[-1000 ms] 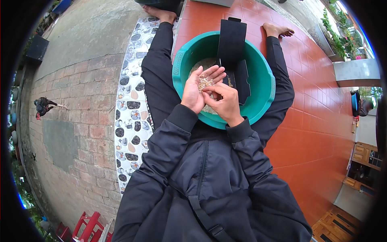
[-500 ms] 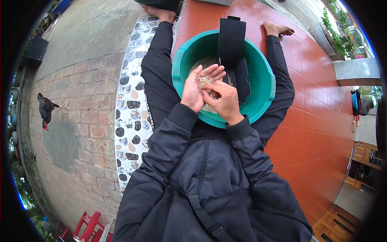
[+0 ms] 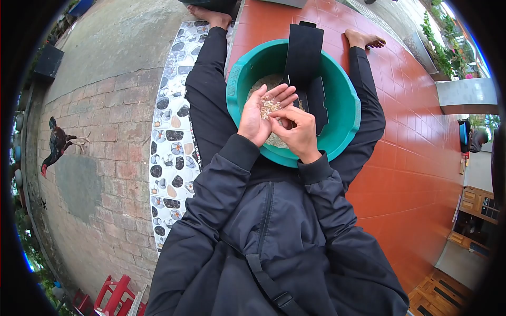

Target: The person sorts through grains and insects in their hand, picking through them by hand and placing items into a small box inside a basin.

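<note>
Catching daylight on glossy red floor tiles point(image 3: 411, 163) and shiny pebble-print tiles point(image 3: 171, 126), against rough, matt brick paving point(image 3: 124, 152); coarse, dry-looking grain point(image 3: 269, 107) with a tub point(image 3: 340, 100) of smooth green plastic, softly sheened, and a matt black panel point(image 3: 304, 52), card or plastic impossible to tell; a jacket point(image 3: 287, 221) of smooth cloth, faintly lustrous, with ribbed knit cuffs point(image 3: 316, 169); a chair point(image 3: 118, 296) of red plastic

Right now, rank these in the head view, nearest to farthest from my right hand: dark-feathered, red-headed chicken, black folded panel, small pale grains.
1. Small pale grains: in your left hand, close beside the right hand.
2. Black folded panel: partly inside the green plastic basin.
3. Chicken: far off, left.
</note>
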Demonstrator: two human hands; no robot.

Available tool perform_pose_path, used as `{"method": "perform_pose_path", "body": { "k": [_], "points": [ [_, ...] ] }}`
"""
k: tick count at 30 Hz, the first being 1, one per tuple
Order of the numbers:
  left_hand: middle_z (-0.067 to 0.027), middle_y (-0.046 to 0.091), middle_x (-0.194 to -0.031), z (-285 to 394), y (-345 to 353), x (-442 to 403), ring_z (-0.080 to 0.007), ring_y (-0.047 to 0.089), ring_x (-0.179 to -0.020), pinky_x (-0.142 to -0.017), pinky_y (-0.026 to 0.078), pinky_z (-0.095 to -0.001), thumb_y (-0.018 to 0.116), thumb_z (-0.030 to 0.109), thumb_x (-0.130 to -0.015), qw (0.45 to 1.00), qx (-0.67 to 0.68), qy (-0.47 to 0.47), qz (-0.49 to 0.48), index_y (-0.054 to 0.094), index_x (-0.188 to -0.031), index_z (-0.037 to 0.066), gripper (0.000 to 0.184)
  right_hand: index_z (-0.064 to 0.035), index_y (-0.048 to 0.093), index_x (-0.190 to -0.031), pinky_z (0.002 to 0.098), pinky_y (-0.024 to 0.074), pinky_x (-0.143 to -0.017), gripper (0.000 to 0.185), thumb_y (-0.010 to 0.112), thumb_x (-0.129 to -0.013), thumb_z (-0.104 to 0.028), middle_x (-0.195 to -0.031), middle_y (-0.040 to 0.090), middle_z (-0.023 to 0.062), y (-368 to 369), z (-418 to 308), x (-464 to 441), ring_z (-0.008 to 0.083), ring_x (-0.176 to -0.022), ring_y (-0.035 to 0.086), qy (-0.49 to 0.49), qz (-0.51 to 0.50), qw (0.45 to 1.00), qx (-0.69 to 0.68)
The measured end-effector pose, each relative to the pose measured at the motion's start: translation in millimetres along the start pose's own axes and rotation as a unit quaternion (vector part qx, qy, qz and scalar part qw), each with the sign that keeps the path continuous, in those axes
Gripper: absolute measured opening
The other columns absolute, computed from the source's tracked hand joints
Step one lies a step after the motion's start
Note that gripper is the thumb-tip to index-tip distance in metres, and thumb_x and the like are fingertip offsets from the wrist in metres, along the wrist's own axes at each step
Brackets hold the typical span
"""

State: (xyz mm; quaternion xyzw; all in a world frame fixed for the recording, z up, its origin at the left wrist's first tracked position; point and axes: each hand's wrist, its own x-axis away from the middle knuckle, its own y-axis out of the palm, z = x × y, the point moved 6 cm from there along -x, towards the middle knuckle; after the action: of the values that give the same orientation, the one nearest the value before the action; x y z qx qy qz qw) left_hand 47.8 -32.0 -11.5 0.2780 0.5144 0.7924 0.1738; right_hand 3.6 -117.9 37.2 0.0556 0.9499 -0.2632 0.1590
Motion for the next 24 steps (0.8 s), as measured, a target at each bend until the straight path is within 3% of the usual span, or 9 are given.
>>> {"method": "perform_pose_path", "body": {
  "k": [3,11,24],
  "points": [
    [-0.0206,0.052,-0.138,0.1,-0.5,0.0,-0.0325,0.050,-0.130,-0.110,0.040,-0.0425,0.033,0.037,-0.104,1.000,-0.005,0.003,-0.001,0.049,-0.134,-0.005,0.054,-0.0020,0.074,-0.089,0.0238,0.0410,-0.053,0.016,0.073,-0.073,-0.003,-0.070,0.062,0.0046,1.5,-0.5,0.0,0.0104,-0.058,0.052,0.015,-0.020,1.000,0.001],
    [-0.0209,0.056,-0.134,-0.4,-0.5,0.0,-0.0318,0.053,-0.126,-0.109,0.041,-0.0418,0.033,0.038,-0.103,1.000,-0.002,0.005,0.006,0.052,-0.130,-0.005,0.054,-0.0035,0.075,-0.088,0.0249,0.0384,-0.050,0.015,0.073,-0.074,-0.003,-0.062,0.051,0.0023,5.4,-4.3,-1.5,0.0100,-0.054,0.047,-0.010,-0.011,1.000,0.007],
    [-0.0197,0.056,-0.135,-1.0,-1.6,-0.2,-0.0305,0.053,-0.126,-0.108,0.042,-0.0406,0.033,0.039,-0.103,1.000,-0.004,0.005,0.006,0.051,-0.132,-0.004,0.055,-0.0023,0.074,-0.089,0.0243,0.0420,-0.052,0.016,0.074,-0.073,-0.003,-0.065,0.056,0.0037,7.8,-7.0,-2.2,0.0109,-0.055,0.051,-0.016,-0.018,1.000,0.007]
  ]
}}
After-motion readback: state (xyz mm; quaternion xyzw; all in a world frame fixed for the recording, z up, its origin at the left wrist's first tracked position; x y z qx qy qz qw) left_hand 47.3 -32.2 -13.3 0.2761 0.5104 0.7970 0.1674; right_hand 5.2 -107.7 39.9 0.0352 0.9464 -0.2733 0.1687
